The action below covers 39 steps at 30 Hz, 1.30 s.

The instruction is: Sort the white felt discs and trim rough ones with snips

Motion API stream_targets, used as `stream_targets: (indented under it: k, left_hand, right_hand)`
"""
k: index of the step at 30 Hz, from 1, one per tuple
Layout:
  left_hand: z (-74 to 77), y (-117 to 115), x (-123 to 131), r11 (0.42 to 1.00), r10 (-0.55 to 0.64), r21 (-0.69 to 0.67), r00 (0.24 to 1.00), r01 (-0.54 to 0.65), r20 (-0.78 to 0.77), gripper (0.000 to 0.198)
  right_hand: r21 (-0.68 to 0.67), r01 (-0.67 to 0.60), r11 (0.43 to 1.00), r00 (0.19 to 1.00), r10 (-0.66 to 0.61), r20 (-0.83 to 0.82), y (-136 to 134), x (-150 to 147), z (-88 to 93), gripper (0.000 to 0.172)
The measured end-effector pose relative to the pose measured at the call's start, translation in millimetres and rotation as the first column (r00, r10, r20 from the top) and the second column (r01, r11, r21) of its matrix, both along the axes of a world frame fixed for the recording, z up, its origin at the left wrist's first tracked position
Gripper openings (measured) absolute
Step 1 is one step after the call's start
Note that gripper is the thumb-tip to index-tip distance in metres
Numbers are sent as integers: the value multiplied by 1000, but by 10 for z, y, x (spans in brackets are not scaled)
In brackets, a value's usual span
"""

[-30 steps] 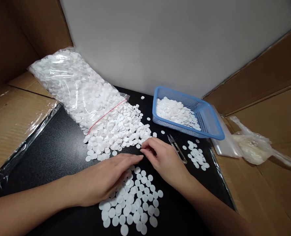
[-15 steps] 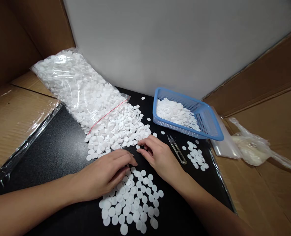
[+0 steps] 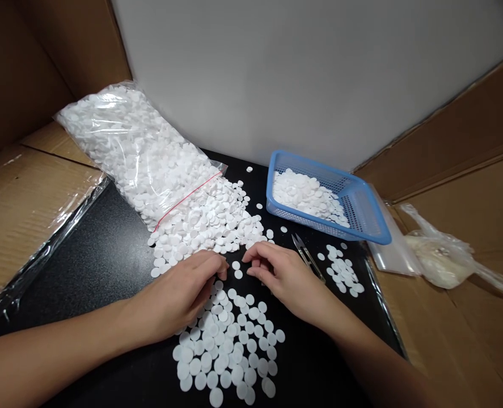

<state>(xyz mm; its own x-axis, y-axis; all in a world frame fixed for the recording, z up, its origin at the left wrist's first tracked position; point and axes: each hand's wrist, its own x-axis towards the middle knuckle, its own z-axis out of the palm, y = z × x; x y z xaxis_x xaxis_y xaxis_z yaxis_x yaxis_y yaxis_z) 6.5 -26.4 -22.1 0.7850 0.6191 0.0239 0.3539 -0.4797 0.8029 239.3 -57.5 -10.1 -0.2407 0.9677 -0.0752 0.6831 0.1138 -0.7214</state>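
Observation:
Small white round discs (image 3: 228, 340) lie scattered in a loose layer on the black tabletop in front of me. My left hand (image 3: 187, 294) is over the upper left of this layer, its fingers curled down and pressed together. Whatever its fingertips hold, if anything, is hidden. My right hand (image 3: 283, 277) hovers across from it, thumb and forefinger apart with nothing seen between them. Two loose discs (image 3: 236, 265) lie in the gap between my hands. Just beyond them, a heap of discs (image 3: 208, 218) spills from a clear zip bag (image 3: 123, 141) with a red closure line.
A blue mesh basket (image 3: 330, 224) partly filled with discs stands at the back right. Thread snips (image 3: 304, 252) lie partly behind my right hand, near a small group of discs (image 3: 343, 272). Clear plastic bags (image 3: 438, 258) lie on cardboard at right. A grey wall (image 3: 277, 73) rises behind.
My left hand has drawn slightly back to the left, its fingers curling more. My right hand has shifted a little right and down. Two discs now show between the hands.

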Motion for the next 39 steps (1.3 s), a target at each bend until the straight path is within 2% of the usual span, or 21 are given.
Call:
stream_targets:
  k: [7,11,16,22,25,29,32,35,39]
  left_hand:
    - [3,-16,-1,1000,-3,-4,1000,3,-4,23]
    - [17,-10,7,1000,4,-5,1000,-4,-4,22]
    - [17,-12,12,1000,-1,8,1000,1,15,23]
    - [23,-16,16,1000,10,15,1000,-11,13,23]
    - [32,-13,19,1000,14,13,1000,-14,11,22]
    - [32,-11,17,1000,-2,1,1000,2,-6,22]
    - [13,-15,13,1000,0,-7,1000,0,-16,23]
    - [-10,-22,9,1000,14,-5,1000,-14,-1,23]
    - [-15,-18,5,1000,10,-15,1000,-10,0,21]
  right_hand:
    - [90,-29,995,998,24,54,-18,-66,-9,18]
    - [42,-19,999,997,16,80,-45,-90,-14,13]
    - [-72,-92,993,993,96,61,-75,-102,28,15]
    - [143,-21,989,997,10,79,-40,-115,-96,10]
    - [185,-18,983,999,10,43,-31,-135,-160,11]
    - [194,13,981,999,-5,-42,-31,-161,-157,17]
    - [131,8,991,997,1,-72,-20,-146,-105,16]
    - [6,37,999,996,-37,-87,5,-89,-32,12]
    - [-142,68,987,998,-68,11,28,-22,37,15]
